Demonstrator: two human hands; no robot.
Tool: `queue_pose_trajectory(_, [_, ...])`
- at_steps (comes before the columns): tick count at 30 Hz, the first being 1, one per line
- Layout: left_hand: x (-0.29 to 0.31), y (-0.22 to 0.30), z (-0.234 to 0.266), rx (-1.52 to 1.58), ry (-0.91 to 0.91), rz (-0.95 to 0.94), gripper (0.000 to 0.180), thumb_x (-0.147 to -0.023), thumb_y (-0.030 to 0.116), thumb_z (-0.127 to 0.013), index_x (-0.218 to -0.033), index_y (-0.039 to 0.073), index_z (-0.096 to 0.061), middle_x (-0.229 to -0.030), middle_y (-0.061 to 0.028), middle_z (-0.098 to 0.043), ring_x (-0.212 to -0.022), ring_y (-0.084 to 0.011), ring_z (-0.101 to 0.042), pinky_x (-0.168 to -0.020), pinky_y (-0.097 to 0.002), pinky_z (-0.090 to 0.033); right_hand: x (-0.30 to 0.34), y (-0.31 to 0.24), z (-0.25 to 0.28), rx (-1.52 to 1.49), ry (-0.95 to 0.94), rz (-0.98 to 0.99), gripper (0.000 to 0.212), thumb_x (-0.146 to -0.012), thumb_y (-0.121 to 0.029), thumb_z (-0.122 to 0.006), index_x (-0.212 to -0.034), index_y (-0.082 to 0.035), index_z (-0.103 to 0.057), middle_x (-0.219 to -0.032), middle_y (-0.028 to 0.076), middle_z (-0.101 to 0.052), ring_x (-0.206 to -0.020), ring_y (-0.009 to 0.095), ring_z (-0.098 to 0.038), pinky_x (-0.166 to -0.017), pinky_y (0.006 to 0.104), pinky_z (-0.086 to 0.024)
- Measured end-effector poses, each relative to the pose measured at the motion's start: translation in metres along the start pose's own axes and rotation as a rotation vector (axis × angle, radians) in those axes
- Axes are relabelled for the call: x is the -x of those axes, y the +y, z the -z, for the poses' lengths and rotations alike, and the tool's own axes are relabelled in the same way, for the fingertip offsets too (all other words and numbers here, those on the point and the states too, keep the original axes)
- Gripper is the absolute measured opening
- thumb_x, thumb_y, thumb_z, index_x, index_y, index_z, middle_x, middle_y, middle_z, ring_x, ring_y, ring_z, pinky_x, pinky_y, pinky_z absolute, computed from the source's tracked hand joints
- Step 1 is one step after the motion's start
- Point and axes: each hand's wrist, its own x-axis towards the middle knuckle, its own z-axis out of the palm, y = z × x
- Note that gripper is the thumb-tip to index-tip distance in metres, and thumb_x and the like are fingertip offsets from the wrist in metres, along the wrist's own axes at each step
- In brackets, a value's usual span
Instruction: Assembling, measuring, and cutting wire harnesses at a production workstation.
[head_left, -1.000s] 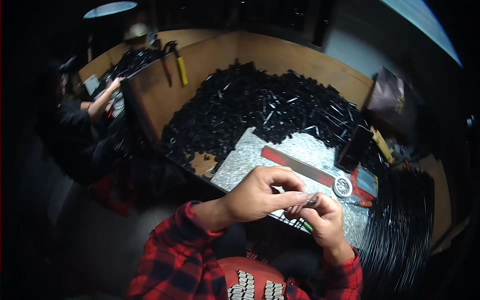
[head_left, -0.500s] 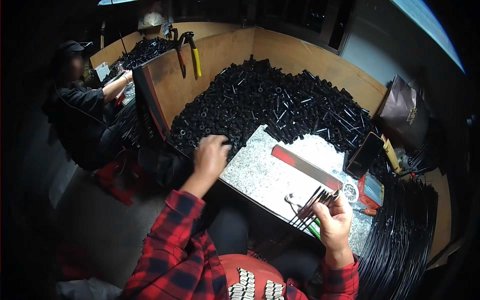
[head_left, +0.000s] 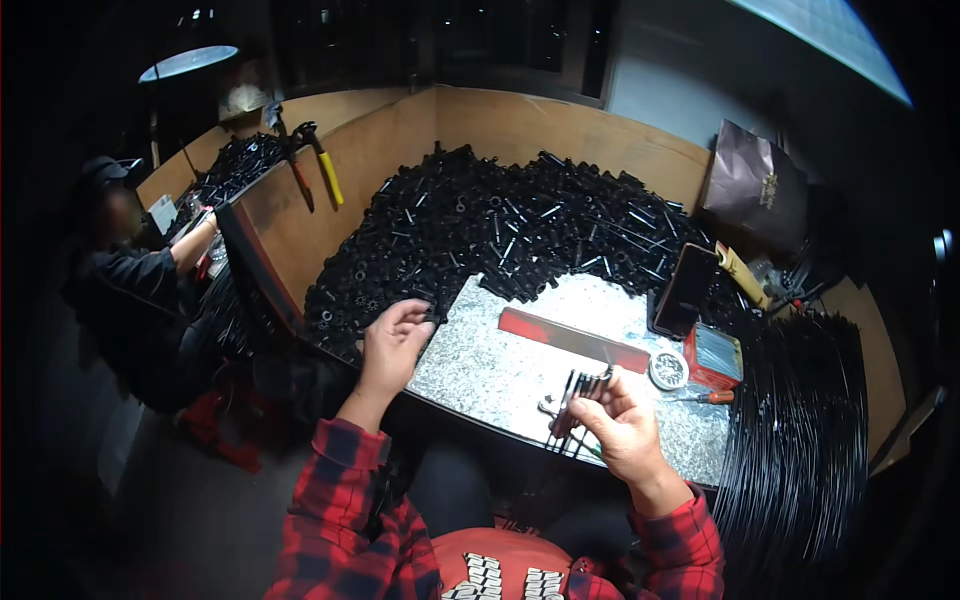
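My right hand (head_left: pixel 622 425) pinches a small fanned bunch of thin black cables (head_left: pixel 568 405) above the front of the speckled work board (head_left: pixel 470 365). Their upper ends gather at my thumb and fingers, and the lower ends hang past the board's front edge into shadow. At the board's left corner is my left hand (head_left: pixel 390 350), beside a large heap of small black tubular parts (head_left: pixel 480 220). Its fingers are bent, with a gap between them and the thumb; nothing shows in it. Part of a pair of pliers (head_left: pixel 548 403) lies behind the cables.
On the board lie a red-and-grey bar (head_left: pixel 570 340), a round white dial (head_left: pixel 668 369), a phone (head_left: pixel 688 290), a red box (head_left: pixel 715 355) and a screwdriver (head_left: pixel 715 398). Long black cables (head_left: pixel 795 440) hang at right. A wooden partition (head_left: pixel 340 150) carries pliers (head_left: pixel 328 175); a co-worker (head_left: pixel 135 280) sits beyond.
My left hand has come off the heap's edge toward me, its fingers parting from the thumb. My right hand keeps hold of the cables. The whole view has turned a little to the right.
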Motion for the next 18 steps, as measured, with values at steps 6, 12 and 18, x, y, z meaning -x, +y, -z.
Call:
queue_pose_trajectory(6, [0.025,0.078,-0.045,0.609,-0.334,-0.049,0.022,-0.088,-0.003,-0.058,-0.11,-0.003,-0.061,-0.103,-0.0086,-0.06,-0.09,-0.0182,-0.065,-0.082,-0.0311,-0.055,-0.009,0.004,-0.007,-0.084,-0.051,-0.063,0.012,-0.089,-0.003,-0.062,-0.092,0.0,-0.051,-0.084,0.008,-0.063,-0.076,0.013,-0.063,-0.072,0.0251,-0.052])
queue_pose_trajectory(12, [0.033,0.096,-0.066,0.734,-0.464,-0.006,0.023,-0.088,-0.003,-0.059,-0.11,-0.002,-0.061,-0.108,-0.0078,-0.06,-0.095,-0.0158,-0.063,-0.087,-0.0285,-0.052,-0.009,0.011,0.003,-0.028,-0.13,0.001,0.019,-0.09,-0.003,-0.059,-0.107,0.002,-0.052,-0.09,0.009,-0.062,-0.079,0.017,-0.065,-0.072,0.0313,-0.055])
queue_pose_trajectory(18, [0.038,0.097,-0.071,0.764,-0.501,-0.047,0.024,-0.088,-0.004,-0.059,-0.111,-0.001,-0.062,-0.114,-0.0096,-0.061,-0.106,-0.0169,-0.059,-0.095,-0.0295,-0.047,-0.01,-0.001,-0.005,-0.103,-0.094,-0.033,0.013,-0.09,-0.005,-0.063,-0.092,0.0,-0.051,-0.084,0.006,-0.061,-0.076,0.01,-0.06,-0.068,0.0236,-0.05])
